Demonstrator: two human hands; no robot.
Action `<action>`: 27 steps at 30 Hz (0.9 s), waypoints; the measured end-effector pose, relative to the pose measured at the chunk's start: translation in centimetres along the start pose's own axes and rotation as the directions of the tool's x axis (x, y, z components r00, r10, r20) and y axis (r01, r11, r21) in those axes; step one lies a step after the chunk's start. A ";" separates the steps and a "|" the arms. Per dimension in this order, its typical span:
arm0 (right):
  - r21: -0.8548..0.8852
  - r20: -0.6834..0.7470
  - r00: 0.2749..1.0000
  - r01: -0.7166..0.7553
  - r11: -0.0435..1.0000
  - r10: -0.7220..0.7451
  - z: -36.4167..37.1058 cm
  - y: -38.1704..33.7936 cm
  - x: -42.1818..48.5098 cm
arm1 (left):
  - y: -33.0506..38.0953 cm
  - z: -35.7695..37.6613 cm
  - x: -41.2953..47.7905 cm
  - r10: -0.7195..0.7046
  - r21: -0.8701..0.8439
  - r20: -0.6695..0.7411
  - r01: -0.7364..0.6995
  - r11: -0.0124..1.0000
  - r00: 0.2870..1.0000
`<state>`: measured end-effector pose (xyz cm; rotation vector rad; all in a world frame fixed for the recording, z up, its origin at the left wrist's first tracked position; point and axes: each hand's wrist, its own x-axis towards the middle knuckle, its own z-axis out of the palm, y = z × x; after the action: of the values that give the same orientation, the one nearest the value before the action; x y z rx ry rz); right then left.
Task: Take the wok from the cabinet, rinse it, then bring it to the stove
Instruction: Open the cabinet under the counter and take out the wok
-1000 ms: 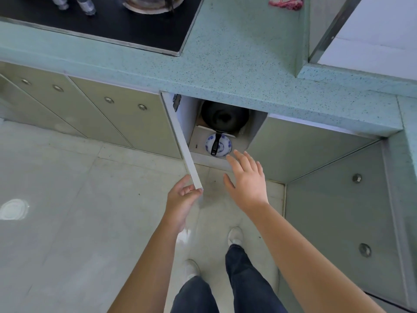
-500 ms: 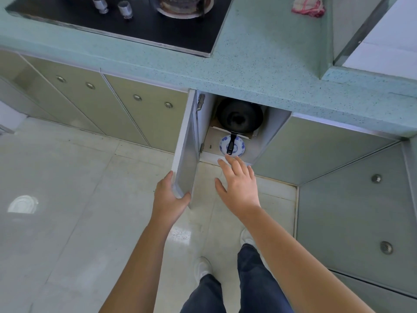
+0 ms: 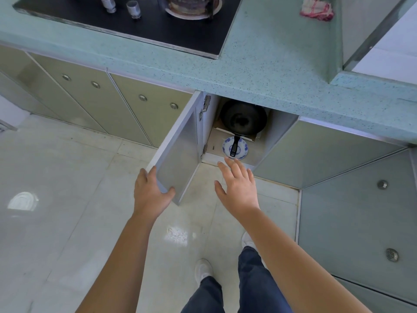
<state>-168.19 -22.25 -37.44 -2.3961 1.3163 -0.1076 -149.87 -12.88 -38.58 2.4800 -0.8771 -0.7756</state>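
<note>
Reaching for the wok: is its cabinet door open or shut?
Open: the grey cabinet door, gripped by the left hand, stands swung outward, exposing the round black wok.

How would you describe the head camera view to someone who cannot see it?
A person's left hand grips the edge of an open cabinet door while the open right hand reaches toward a black wok inside, its handle over a blue-and-white plate. A stove sits in the green countertop above.

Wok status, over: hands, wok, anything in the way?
Left hand holds the open door by its edge. Right hand open, empty, short of the cabinet. Wok inside, untouched, handle over a blue-and-white plate. Path to handle unobstructed.
</note>
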 end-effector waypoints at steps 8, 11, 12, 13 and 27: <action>0.026 0.027 1.000 -0.007 1.000 0.006 -0.1 1.6 1.3 | 2.1 1.1 -0.1 0.034 0.120 -0.072 -0.025 0.992 0.997; 0.031 0.029 1.000 -0.005 1.000 0.005 -0.2 2.9 2.2 | 4.3 2.3 -0.2 0.078 0.104 -0.059 -0.071 0.992 0.995; 0.028 0.025 1.000 -0.006 1.000 0.005 -0.3 3.3 2.6 | 5.1 2.7 -0.2 0.096 0.102 -0.053 -0.091 0.991 0.994; 0.023 0.016 1.000 -0.005 1.000 0.004 -0.4 3.9 3.1 | 5.9 3.2 -0.1 0.113 0.099 -0.047 -0.108 0.989 0.992; -0.102 0.000 0.998 0.061 0.993 -0.061 5.2 15.6 12.1 | 12.9 15.9 7.1 0.094 -0.063 0.034 -0.092 0.994 0.995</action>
<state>-172.54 -37.96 -49.66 -2.5235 1.2789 -0.0619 -160.82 -29.78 -46.57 2.3605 -0.9602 -0.8065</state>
